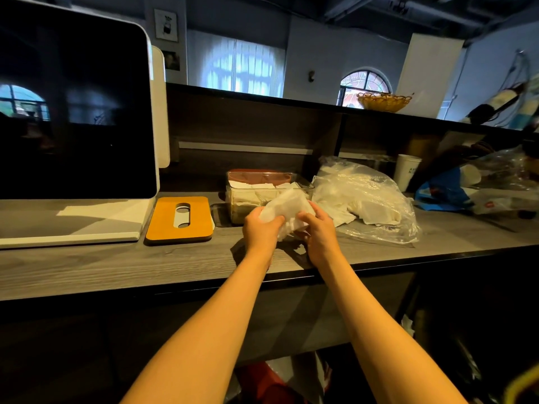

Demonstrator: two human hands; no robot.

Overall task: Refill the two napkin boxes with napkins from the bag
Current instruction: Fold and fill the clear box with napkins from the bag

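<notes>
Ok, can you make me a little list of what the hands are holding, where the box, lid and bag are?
left hand: grips the napkin stack
right hand: grips the same stack
napkin box: clear, open, napkins inside, behind the hands
lid: orange, slotted, flat on the counter, left of the box
bag: clear plastic, napkins inside, right of the box

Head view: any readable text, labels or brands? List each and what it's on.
Nothing can be read with confidence.
White paper cup: dark print, possibly two short lines, too small to read.
Blue and clear plastic bag at right: small red mark, blurred.
Clear plastic bag of white napkins: faint print near its lower edge, illegible.
Framed wall pictures: no legible text.
</notes>
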